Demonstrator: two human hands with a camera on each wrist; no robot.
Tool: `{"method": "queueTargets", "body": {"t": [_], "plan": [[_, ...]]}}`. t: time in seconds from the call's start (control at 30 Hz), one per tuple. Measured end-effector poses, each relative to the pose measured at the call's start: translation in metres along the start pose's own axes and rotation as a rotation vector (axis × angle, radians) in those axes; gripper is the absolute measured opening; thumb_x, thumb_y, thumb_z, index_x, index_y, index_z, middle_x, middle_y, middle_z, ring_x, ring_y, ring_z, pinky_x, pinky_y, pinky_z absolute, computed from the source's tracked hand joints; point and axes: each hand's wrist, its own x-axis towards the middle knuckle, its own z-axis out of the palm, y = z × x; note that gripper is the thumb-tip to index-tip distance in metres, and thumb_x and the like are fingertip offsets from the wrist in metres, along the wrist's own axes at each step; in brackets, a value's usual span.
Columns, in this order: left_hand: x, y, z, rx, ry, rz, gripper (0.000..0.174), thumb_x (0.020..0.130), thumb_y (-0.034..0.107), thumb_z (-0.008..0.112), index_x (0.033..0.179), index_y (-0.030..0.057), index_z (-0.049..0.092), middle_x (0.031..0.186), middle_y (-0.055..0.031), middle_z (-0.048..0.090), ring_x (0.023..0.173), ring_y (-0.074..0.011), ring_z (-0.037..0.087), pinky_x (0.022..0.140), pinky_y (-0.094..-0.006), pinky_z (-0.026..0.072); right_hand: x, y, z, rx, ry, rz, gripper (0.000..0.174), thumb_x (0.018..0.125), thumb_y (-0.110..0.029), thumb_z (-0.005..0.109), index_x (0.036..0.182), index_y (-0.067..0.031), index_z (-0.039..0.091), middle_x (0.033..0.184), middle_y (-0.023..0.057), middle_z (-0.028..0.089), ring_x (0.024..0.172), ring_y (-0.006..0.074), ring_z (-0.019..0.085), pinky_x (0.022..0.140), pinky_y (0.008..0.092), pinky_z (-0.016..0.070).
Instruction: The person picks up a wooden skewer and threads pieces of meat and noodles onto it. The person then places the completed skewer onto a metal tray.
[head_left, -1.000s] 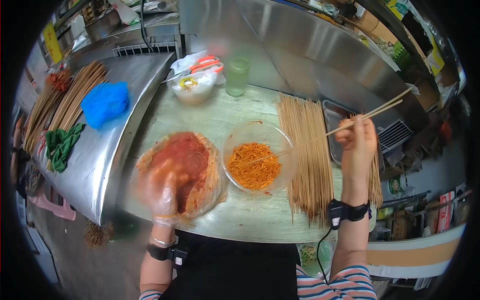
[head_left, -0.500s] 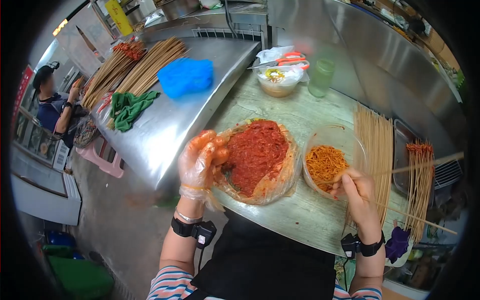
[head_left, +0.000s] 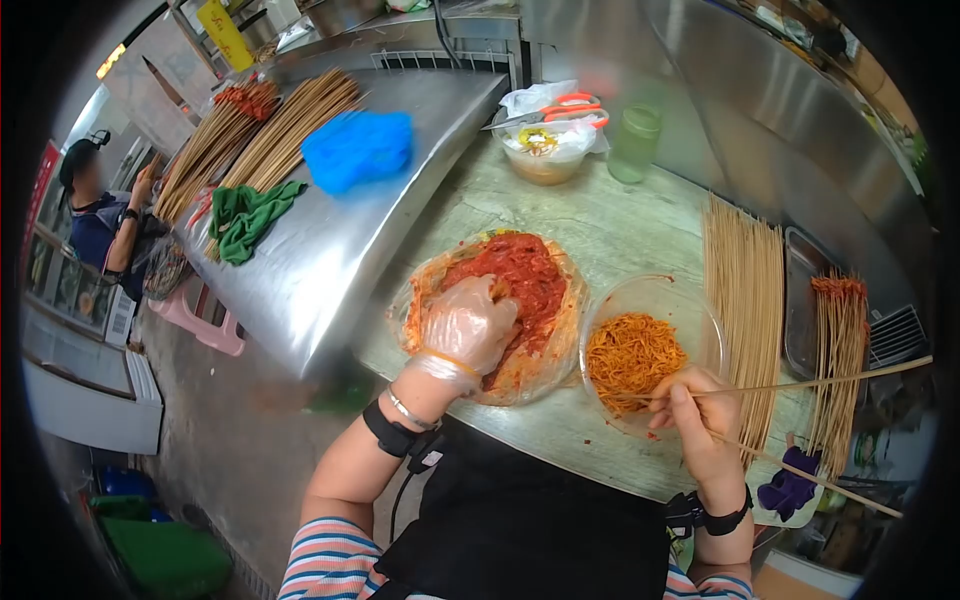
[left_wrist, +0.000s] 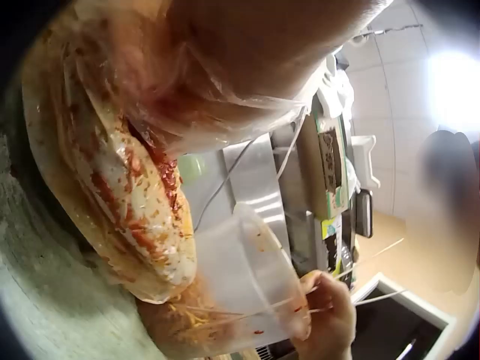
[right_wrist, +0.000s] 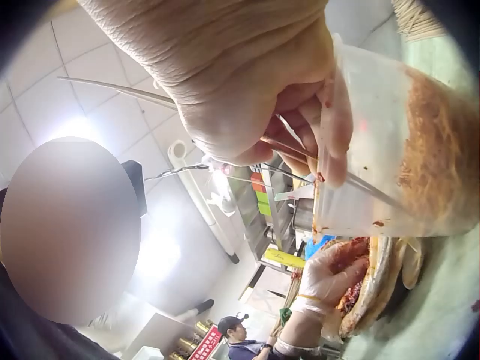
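Far left: steel counter (head_left: pixel 330 250) carries skewer bundles (head_left: pixel 250 140), a green cloth (head_left: pixel 245 215) and a blue plastic bundle (head_left: pixel 358 148).

Left grip (head_left: pixel 465 325): in a clear glove smeared red, knuckles up, resting on the red paste (head_left: pixel 525 275) in a plastic-lined bowl (head_left: pixel 578 300) at the near edge of the table (head_left: pixel 620 225). Fingers bend down into the paste; cannot tell whether they close round any of it.

Behind, at the table's far edge: a lined container (head_left: pixel 545 150) with orange-handled scissors (head_left: pixel 570 105) across it, and a green cup (head_left: pixel 637 143) just beside.

Just right of the paste bowl: clear bowl (head_left: pixel 700 315) of orange shreds (head_left: pixel 632 358).

Right grip (head_left: pixel 695 420): bare, at the clear bowl's near rim, fingers and thumb pressed together, pinching two bare skewers (head_left: pixel 820 382) that splay out to the right.

Further right: a row of bare skewers (head_left: pixel 745 300) flat on the table, then a metal tray (head_left: pixel 800 300) and loaded skewers (head_left: pixel 840 340).
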Motion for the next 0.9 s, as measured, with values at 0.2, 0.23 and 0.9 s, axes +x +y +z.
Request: {"method": "queueTargets", "body": {"t": [0.2,0.23,0.9], "plan": [[0.012,0.006,0.004,0.163,-0.061,-0.031,0.017,0.064,0.016,0.067,0.075,0.0053,0.06,0.074,-0.017,0.053,0.072,-0.0353,0.055,0.061,-0.0441,0.0449,0.001,0.0,-0.002,-0.035,-0.002,-0.025,0.019,0.089,-0.011,0.048,0.077,0.0019,0.056,0.07,0.0074,0.056,0.055,0.0128,0.057,0.053,0.0244,0.0447],[0.013,0.005,0.002,0.169,-0.054,-0.048,0.016,0.064,0.016,0.066,0.074,0.0054,0.06,0.074,-0.0169,0.054,0.071,-0.0353,0.055,0.061,-0.0443,0.0449,0.001,0.001,-0.002,-0.038,-0.004,-0.034,0.019,0.088,-0.011,0.048,0.077,0.0018,0.056,0.069,0.0076,0.056,0.055,0.013,0.057,0.053,0.0246,0.0445],[-0.015,-0.037,-0.013,-1.811,0.051,-0.859,0.013,0.073,-0.007,0.052,0.085,-0.0032,0.056,0.081,-0.0176,0.059,0.054,-0.019,0.057,0.048,-0.0261,0.0479,-0.001,0.002,-0.002,-0.058,0.0,-0.067,0.019,0.088,-0.009,0.047,0.077,0.0023,0.056,0.069,0.0082,0.055,0.054,0.0135,0.057,0.051,0.0245,0.0447]]}}
